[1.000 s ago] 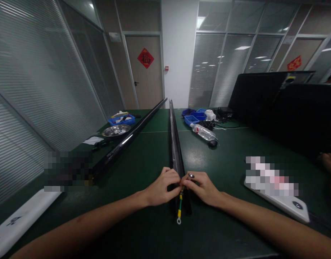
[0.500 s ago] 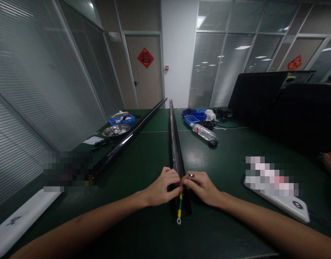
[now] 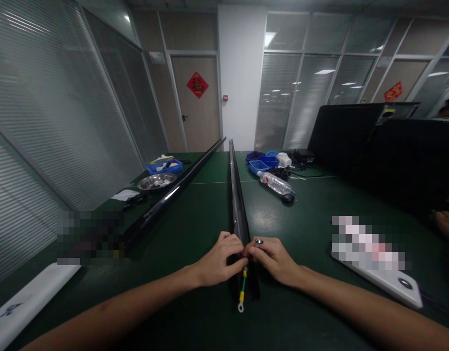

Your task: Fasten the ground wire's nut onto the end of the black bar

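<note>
A long dark channel rail [image 3: 240, 209] lies lengthwise on the green table, its near end under my hands. My left hand [image 3: 224, 258] is closed, its thumb and fingers drawn together over the rail. Opposite it, fingertips meeting, my right hand [image 3: 274, 258] is pinched shut and wears a ring. Whatever sits between the fingertips is hidden. Just below them, a short green-and-yellow wire [image 3: 243, 282] extends toward me along the rail and ends in a ring terminal; its upper end lies right at my left thumb.
A second dark rail [image 3: 173, 192] runs along the left, past a metal dish [image 3: 156, 181] and a blue tray [image 3: 166, 167]. Blue bins [image 3: 259, 167], a plastic bottle [image 3: 275, 183] and black monitors [image 3: 349, 131] stand right. White devices [image 3: 393, 280] flank me. Another person's hand [image 3: 447, 223] shows far right.
The whole view has shifted slightly downward in the picture. Both hands stay together at the rail, and the wire's ring end has swung a little left.
</note>
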`<state>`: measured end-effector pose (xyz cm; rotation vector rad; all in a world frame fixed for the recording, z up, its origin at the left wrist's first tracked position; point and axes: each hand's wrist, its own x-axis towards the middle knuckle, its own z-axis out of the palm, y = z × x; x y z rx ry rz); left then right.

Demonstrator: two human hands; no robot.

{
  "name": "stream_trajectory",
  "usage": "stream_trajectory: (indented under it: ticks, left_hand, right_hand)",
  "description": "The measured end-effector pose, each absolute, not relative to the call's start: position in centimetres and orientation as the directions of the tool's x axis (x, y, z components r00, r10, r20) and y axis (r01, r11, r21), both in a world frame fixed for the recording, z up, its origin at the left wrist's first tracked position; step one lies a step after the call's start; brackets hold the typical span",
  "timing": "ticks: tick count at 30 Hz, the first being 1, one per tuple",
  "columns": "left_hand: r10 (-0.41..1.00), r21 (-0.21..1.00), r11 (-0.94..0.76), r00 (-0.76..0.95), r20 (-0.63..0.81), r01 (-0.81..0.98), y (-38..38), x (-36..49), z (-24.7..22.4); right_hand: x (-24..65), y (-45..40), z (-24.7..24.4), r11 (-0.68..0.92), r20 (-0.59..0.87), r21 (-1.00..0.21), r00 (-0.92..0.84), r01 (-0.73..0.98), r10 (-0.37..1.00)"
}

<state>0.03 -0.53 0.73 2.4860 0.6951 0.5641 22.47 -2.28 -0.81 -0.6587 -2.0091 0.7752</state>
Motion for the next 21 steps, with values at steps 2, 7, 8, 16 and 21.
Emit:
stream_trajectory:
  ticks: [2,7,8,16,21]
  left_hand:
    - [0.568,0.552,-0.749,0.783,0.252,0.365,-0.54,0.05,0.67]
    - [0.561,0.551,-0.754,0.787,0.258,0.357,-0.52,0.11,0.76]
    - [0.557,0.552,-0.755,0.79,0.256,0.353,-0.52,0.11,0.81]
    - [0.56,0.542,-0.761,0.784,0.269,0.357,-0.55,0.07,0.79]
    - [0.557,0.54,-0.761,0.788,0.263,0.358,-0.56,0.08,0.86]
  right_hand:
    - [22.45,-2.19,-0.95,0.67,0.528,-0.724,-0.492,0.163,0.692]
    - [22.54,-2.13,-1.18,0.664,0.52,-0.725,-0.489,0.182,0.701]
    - [22.56,-2.15,-1.17,0.665,0.521,-0.724,-0.488,0.182,0.7]
    - [22.54,-2.31,-0.89,0.668,0.529,-0.725,-0.486,0.166,0.696]
    - [22.53,-2.3,-0.74,0.674,0.529,-0.722,-0.504,0.157,0.683]
